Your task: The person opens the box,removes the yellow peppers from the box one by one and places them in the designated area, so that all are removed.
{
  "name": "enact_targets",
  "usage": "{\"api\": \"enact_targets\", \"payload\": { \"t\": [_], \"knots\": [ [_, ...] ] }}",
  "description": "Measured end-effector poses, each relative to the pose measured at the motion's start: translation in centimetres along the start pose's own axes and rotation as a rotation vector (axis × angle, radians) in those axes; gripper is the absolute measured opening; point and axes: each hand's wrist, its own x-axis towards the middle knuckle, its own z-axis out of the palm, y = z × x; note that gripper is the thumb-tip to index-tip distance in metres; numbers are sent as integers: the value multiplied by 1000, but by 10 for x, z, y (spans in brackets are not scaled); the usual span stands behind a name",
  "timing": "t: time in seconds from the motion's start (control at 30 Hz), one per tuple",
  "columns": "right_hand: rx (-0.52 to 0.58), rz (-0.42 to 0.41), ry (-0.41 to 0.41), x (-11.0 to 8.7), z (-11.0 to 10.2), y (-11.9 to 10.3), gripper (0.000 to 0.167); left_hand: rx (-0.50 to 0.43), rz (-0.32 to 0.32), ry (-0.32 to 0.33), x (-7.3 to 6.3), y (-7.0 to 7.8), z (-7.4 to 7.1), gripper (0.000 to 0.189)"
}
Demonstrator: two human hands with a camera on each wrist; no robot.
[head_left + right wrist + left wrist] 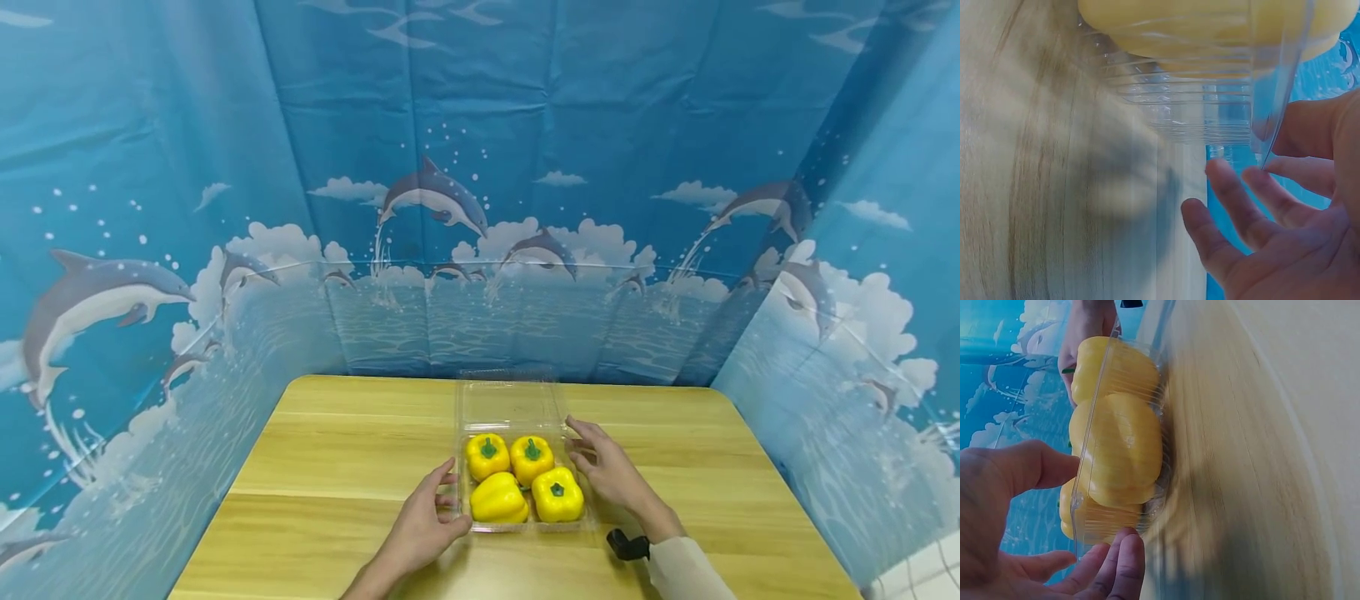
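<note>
A clear plastic clamshell container point(510, 527) sits on the table with its lid point(508, 404) folded back, away from me. Yellow bell peppers point(558, 495) fill it in two rows; one point(499, 498) lies on its side, the others show green stems. At the container's left side is my left hand point(423, 521), thumb by the rim and fingers spread along the wall. My right hand point(609, 471) flanks the right side near the hinge, its fingers loosely bent. In the right wrist view, fingertips point(1217, 169) come close to the ribbed wall; firm contact is unclear.
The wooden table point(337, 450) extends on both sides of the container. Behind it and around the sides hangs a blue curtain point(480, 325) printed with dolphins. A black device point(627, 546) is at the right wrist, beside a light sleeve point(686, 571).
</note>
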Motion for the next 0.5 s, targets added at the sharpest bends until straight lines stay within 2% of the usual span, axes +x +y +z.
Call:
{"api": "enact_targets", "payload": {
  "t": [0.23, 0.5],
  "knots": [
    [-28, 37, -21, -1, 3, -2, 56, 18, 13, -5, 2, 0, -2, 103],
    [-6, 48, -38, -5, 0, -7, 55, 13, 26, -30, 6, -2, -5, 105]
  ]
}}
